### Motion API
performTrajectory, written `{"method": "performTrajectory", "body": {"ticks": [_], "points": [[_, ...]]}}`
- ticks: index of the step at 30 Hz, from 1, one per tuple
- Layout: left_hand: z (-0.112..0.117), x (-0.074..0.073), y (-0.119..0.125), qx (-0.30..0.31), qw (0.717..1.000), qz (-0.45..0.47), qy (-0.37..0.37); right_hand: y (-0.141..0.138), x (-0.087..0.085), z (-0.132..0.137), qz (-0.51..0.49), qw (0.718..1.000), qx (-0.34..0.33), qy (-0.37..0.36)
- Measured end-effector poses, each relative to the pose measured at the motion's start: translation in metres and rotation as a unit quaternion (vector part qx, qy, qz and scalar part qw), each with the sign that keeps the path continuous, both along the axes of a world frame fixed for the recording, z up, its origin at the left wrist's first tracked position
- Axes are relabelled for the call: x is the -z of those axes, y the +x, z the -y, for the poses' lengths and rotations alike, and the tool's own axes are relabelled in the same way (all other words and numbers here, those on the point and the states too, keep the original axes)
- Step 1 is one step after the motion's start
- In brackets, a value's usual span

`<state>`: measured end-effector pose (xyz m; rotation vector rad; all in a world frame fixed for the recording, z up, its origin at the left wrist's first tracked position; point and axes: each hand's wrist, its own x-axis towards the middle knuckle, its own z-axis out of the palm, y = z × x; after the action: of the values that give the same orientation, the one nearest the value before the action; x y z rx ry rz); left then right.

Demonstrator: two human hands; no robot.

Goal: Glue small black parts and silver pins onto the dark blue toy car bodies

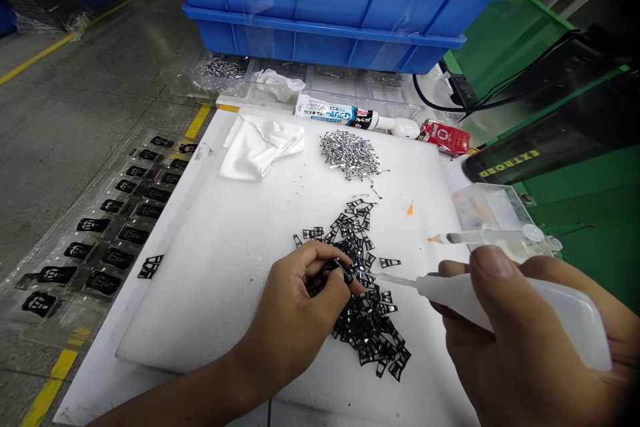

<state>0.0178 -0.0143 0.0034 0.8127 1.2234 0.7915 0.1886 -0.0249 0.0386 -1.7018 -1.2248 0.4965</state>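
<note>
My left hand (pixel 300 300) pinches one small black plastic part (pixel 336 269) over a heap of like black parts (pixel 367 307) on a white foam pad (pixel 220 267). My right hand (pixel 530 340) grips a white squeeze bottle (pixel 520 310), thumb on top. Its thin nozzle (pixel 395 279) points left, close to the pinched part. A pile of small shiny metal pieces (pixel 350 155) lies farther back on the pad.
A clear syringe with an orange tip (pixel 485 236) rests by a clear plastic box (pixel 493 210). A glue tube (pixel 345 115), red packet (pixel 445 137), white cloth (pixel 260 145) and stacked blue crates (pixel 325 7) lie behind. A clear tray with black parts (pixel 105 227) sits left.
</note>
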Motion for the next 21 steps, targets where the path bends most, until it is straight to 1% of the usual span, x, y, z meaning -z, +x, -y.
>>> {"method": "performTrajectory", "body": {"ticks": [3, 6, 9, 11, 13, 17, 21], "points": [[0.000, -0.001, 0.000, -0.005, 1.000, -0.005, 0.000, -0.013, -0.009, -0.003, -0.022, 0.999, 0.029, -0.004], [-0.001, -0.001, 0.000, -0.009, 1.000, -0.005, -0.002, -0.023, -0.013, -0.006, -0.052, 0.999, 0.007, 0.008], [-0.002, 0.000, 0.000, -0.009, 1.000, 0.002, -0.004, -0.025, -0.011, -0.008, -0.025, 1.000, -0.005, -0.002], [-0.002, 0.000, 0.000, -0.005, 1.000, 0.008, -0.009, -0.025, -0.010, -0.008, -0.002, 1.000, -0.003, 0.005], [-0.001, -0.002, -0.001, -0.002, 1.000, 0.010, -0.014, -0.025, -0.009, -0.008, 0.002, 1.000, -0.005, 0.020], [0.000, -0.004, -0.001, -0.004, 1.000, 0.012, -0.012, -0.026, -0.006, -0.008, 0.009, 1.000, -0.010, 0.028], [-0.001, -0.004, -0.001, -0.005, 1.000, 0.017, -0.022, -0.019, -0.003, -0.007, 0.004, 0.999, -0.016, 0.042]]}}
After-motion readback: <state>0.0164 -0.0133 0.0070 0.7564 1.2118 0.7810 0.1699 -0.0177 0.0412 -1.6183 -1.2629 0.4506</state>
